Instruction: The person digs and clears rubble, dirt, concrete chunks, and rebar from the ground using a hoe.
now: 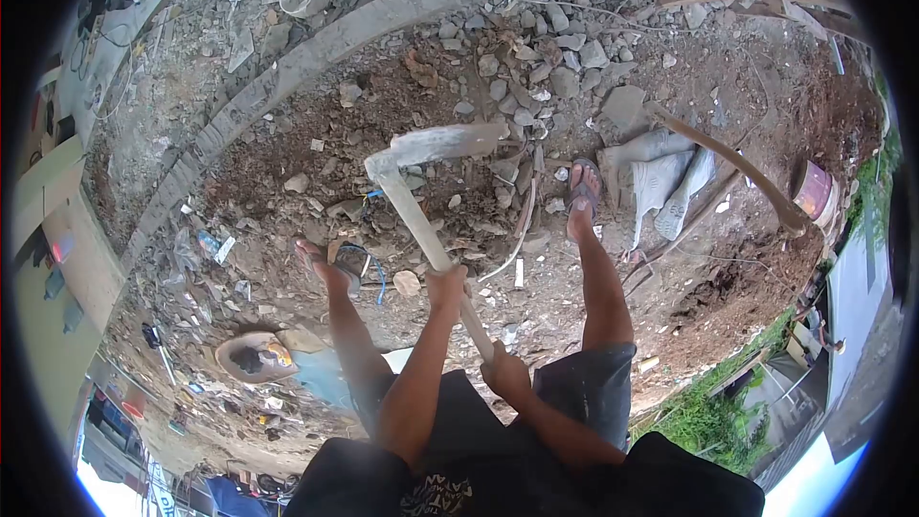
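Observation:
Both of my hands are wrapped round the pale wooden handle of a hoe [422, 223]. My left hand [447, 287] grips it about midway, and my right hand [506, 372] holds it lower, near the end by my body. The hoe's broad metal blade [448, 143] is worn and greyish, and points to the right over loose brown soil and broken stones. Whether the blade touches the ground cannot be made out. My sandalled feet [583, 186] stand apart on either side of the handle.
Rubble [565, 62] is heaped ahead. A curved wooden pole [732, 161] lies at right beside whitish sacks [661, 187] and a bucket [816, 193]. A long concrete edge [316, 53] crosses at upper left. At lower left lies a basin-like container [251, 358].

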Tool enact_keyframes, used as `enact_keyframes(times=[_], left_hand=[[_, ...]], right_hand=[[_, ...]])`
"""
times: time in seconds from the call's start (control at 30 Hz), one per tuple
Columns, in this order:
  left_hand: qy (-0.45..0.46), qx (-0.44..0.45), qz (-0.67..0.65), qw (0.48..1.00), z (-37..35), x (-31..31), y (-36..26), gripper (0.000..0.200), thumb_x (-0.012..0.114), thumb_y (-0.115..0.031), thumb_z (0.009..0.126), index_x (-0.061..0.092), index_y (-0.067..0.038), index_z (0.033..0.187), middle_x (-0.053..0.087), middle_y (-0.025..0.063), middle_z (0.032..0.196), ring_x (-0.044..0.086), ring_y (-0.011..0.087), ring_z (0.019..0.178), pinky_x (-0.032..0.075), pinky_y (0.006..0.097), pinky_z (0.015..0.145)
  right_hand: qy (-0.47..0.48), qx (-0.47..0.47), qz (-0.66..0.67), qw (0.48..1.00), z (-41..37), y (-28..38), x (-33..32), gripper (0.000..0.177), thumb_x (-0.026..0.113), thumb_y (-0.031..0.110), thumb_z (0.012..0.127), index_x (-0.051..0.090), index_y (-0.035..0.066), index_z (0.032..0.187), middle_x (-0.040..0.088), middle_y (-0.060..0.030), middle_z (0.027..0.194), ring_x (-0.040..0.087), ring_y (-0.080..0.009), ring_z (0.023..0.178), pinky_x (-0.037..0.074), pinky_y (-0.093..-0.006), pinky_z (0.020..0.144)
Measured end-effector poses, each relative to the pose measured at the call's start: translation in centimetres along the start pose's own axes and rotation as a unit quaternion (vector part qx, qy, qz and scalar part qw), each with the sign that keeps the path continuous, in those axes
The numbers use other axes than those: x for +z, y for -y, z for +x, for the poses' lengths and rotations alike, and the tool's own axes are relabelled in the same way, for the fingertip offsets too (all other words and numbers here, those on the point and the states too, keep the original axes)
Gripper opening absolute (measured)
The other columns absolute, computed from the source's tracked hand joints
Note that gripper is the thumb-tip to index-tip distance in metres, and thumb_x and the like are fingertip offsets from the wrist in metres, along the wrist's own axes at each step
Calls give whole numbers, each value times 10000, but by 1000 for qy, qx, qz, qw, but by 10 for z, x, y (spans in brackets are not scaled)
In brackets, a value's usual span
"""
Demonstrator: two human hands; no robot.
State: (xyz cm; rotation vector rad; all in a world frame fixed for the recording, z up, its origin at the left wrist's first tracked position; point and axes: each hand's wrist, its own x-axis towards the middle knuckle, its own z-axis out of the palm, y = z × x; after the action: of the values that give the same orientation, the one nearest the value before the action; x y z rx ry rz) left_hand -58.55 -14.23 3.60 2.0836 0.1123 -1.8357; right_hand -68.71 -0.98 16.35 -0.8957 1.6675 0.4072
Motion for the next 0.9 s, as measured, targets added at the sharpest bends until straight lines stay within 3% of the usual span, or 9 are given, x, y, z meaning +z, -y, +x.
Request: enact_keyframes(times=[0.13, 0.2, 0.33, 0.53, 0.6, 0.63, 0.7, 0.73, 0.9], left_hand=[[45, 123, -25, 991, 90, 82, -142, 132, 640, -69, 777, 527, -31, 719, 485, 36, 578, 475, 155, 418, 420, 318, 381], [82, 155, -34, 984, 156, 119, -185, 130, 635, -74, 791, 520, -25, 754, 482, 40, 585, 480, 170, 439, 451, 339, 431], [-24, 111, 90, 989, 227, 156, -175, 132, 626, -90, 780, 548, 16, 772, 533, 89, 613, 534, 201, 474, 472, 360, 445], [-114, 150, 316, 930, 151, 138, -76, 279, 564, -102, 735, 625, 116, 898, 660, 269, 793, 691, 348, 668, 580, 445, 619], [-67, 35, 302, 950, 101, 127, -69, 311, 554, -83, 721, 630, 118, 947, 662, 276, 831, 691, 362, 719, 583, 425, 667], [-80, 43, 283, 955, 118, 115, -26, 244, 607, -117, 758, 615, 103, 863, 627, 187, 658, 625, 265, 492, 497, 381, 433], [-56, 25, 212, 975, 107, 83, 32, 230, 626, -123, 755, 594, 99, 808, 581, 138, 598, 572, 237, 439, 444, 372, 391], [-32, -22, 211, 977, 73, 65, 32, 281, 604, -133, 724, 617, 112, 860, 647, 212, 706, 668, 315, 581, 529, 412, 499], [-60, -70, 151, 984, -3, -32, 137, 252, 626, -128, 726, 585, 85, 855, 594, 147, 597, 604, 249, 449, 479, 373, 415]], right_hand=[[-152, -103, 3, 983, 162, 49, -73, 359, 662, 246, 784, 506, 48, 1040, 653, -235, 782, 646, -438, 752, 529, -518, 682], [-141, -100, -40, 984, 243, 73, -121, 365, 653, 244, 791, 520, 21, 1047, 666, -219, 834, 655, -408, 782, 539, -485, 712], [-58, -68, -7, 996, 301, 59, -132, 384, 639, 219, 780, 558, 25, 1101, 672, -207, 916, 654, -384, 893, 539, -461, 780], [18, 43, 221, 974, 188, 16, -67, 352, 625, 174, 725, 601, -23, 1015, 659, -207, 792, 671, -318, 757, 519, -393, 695], [33, 60, 207, 976, 137, 15, -71, 373, 623, 167, 720, 600, -33, 1033, 662, -224, 800, 677, -333, 749, 522, -401, 687], [34, 67, 167, 983, 111, 14, -83, 380, 620, 175, 718, 600, -33, 1035, 663, -234, 821, 676, -353, 767, 522, -415, 699], [40, 77, 136, 987, 77, -8, -58, 389, 613, 180, 709, 609, -34, 1033, 659, -268, 879, 662, -395, 866, 514, -442, 771], [68, 93, 108, 987, 59, -17, -37, 381, 614, 182, 706, 613, -31, 1021, 657, -274, 895, 654, -398, 903, 513, -447, 796], [108, 127, 42, 985, -42, -59, 58, 419, 643, 272, 739, 617, 11, 1066, 658, -262, 967, 639, -408, 951, 514, -474, 823]])
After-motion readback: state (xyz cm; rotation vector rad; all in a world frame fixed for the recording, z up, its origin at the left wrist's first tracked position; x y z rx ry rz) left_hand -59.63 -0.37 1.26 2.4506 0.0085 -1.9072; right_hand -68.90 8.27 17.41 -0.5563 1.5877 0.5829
